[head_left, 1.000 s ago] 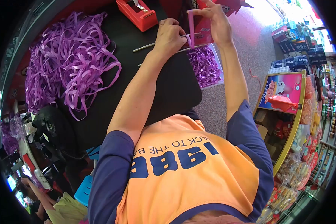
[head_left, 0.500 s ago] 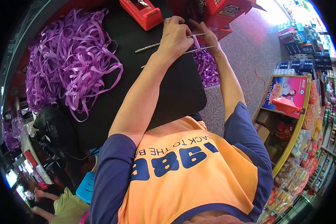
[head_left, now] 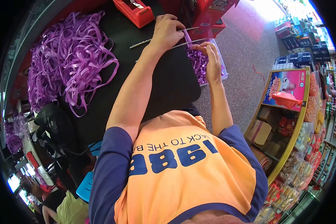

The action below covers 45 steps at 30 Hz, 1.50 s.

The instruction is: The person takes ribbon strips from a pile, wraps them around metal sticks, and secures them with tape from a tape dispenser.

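Observation:
Two thin metal rods (head_left: 140,44) jut out over the black table's edge, side by side. A strip of purple ribbon (head_left: 187,36) spans them near their tips. At the upper rod, my left hand (head_left: 167,33) has its fingers closed on the ribbon. My right hand (head_left: 212,61) pinches the ribbon beside the lower rod's tip, its fingertips partly hidden. Below the rods, a clear plastic box (head_left: 223,63) holds many small purple ribbon pieces (head_left: 198,67). A big tangled heap of purple ribbon (head_left: 69,63) lies left of my left arm.
A red tape dispenser (head_left: 136,13) sits on the black tabletop (head_left: 164,84) beyond my left hand. Red cartons (head_left: 212,18) stand at the far side. On the right is a display case (head_left: 287,89) with packaged goods. A person in a yellow-green top (head_left: 71,209) is at lower left.
My right hand has drawn back toward me and away from the upper rod, now pinching near the lower one. The box of ribbon pieces shows more. The view has shifted slightly.

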Each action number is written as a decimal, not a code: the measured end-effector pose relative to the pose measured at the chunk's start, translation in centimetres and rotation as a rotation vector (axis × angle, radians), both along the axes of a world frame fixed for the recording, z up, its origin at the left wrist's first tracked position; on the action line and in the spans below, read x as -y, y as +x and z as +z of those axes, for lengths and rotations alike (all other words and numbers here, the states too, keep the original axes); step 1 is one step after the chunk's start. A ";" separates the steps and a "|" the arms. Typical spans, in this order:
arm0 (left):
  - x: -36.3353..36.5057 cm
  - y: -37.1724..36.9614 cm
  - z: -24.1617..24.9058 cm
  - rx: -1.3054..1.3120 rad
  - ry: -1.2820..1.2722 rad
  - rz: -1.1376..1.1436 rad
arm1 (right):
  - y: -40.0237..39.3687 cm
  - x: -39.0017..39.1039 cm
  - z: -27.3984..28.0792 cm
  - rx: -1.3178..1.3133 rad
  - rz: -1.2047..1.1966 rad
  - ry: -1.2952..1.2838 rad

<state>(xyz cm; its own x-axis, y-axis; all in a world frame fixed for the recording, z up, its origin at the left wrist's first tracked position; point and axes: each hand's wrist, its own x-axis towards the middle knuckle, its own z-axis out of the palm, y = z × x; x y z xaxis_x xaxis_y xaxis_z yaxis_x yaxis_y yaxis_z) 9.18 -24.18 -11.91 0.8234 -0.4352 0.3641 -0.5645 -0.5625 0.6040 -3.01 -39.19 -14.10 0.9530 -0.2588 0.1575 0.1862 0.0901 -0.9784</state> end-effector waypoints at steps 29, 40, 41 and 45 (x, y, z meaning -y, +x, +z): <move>5.9 -12.0 1.5 -1.451 -1.775 -0.276 | 3.0 1.2 4.4 -0.345 0.010 -0.338; 5.7 -12.1 0.9 -1.408 -1.645 -0.202 | 9.6 -3.2 10.7 0.131 -0.007 -0.944; 5.7 -12.1 0.9 -1.398 -1.651 -0.207 | 12.0 -3.9 9.9 0.197 0.078 -0.823; 5.7 -12.3 0.9 -1.379 -1.678 -0.243 | 17.4 -7.0 9.5 -0.156 0.316 -0.513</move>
